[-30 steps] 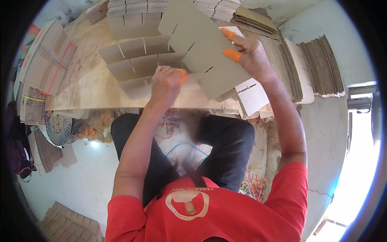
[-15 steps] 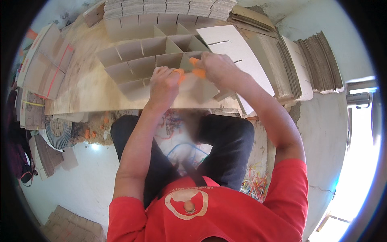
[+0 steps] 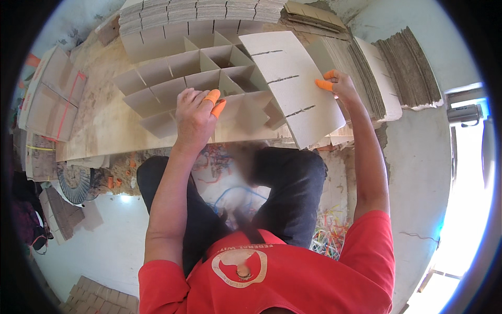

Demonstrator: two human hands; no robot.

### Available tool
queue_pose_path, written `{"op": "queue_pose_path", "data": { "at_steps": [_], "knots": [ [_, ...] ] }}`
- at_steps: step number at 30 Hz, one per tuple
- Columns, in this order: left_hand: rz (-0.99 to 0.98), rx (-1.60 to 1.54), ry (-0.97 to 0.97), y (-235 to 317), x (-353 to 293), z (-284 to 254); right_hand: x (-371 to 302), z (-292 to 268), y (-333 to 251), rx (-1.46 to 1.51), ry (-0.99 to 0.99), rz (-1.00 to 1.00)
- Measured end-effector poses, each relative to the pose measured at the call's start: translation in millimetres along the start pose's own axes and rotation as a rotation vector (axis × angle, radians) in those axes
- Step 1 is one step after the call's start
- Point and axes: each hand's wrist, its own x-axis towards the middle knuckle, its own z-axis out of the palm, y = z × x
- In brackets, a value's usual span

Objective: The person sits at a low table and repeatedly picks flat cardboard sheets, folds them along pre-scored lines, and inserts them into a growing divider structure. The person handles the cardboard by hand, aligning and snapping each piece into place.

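Observation:
A cardboard divider grid (image 3: 172,86) of interlocked strips stands on the wooden table in front of me. My left hand (image 3: 196,115) is at its near side, fingers curled, thumb and index closed on the near strip. Orange finger covers are on that thumb and index. To the right, a flat slotted cardboard strip (image 3: 293,86) lies slanting against the grid, its cut slots showing. My right hand (image 3: 340,88), also with orange covers on two fingers, pinches this strip at its right edge. What lies beneath the strip is largely hidden.
Stacked slotted cardboard (image 3: 204,11) stands along the far edge. More upright cardboard stacks (image 3: 408,68) fill the right side. Tied flat cartons (image 3: 57,94) lean at the left. My legs are under the table's near edge (image 3: 115,152), and a fan (image 3: 76,183) sits below left.
My right hand has left the grid and moved right to the edge of the slotted strip. My left hand stays at the grid's near side. The view has shifted slightly.

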Motion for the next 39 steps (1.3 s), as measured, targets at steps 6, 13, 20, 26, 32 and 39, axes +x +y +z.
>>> {"op": "queue_pose_path", "data": {
  "at_steps": [6, 13, 20, 26, 32, 39],
  "knots": [
    [-0.004, 0.012, -0.026, 2, -2, 2, -1, 1, -6, -0.002, -0.044, 0.005],
    [-0.029, 0.000, -0.050, 1, -4, 1, 4, -6, 8, 0.213, -0.060, 0.067],
    [-0.052, -0.038, 0.048, -3, -2, -14, -13, -24, 7, 0.656, 0.136, 0.060],
    [-0.102, 0.040, 0.126, -22, -7, -42, -25, -37, -12, 0.632, 0.075, 0.010],
    [-0.193, 0.064, 0.158, -33, -14, -60, -35, -52, -36, 0.250, 0.098, -0.043],
    [-0.331, -0.018, -0.038, -40, -23, -82, -75, -60, -137, 0.490, 0.193, -0.374]
  ]
}}
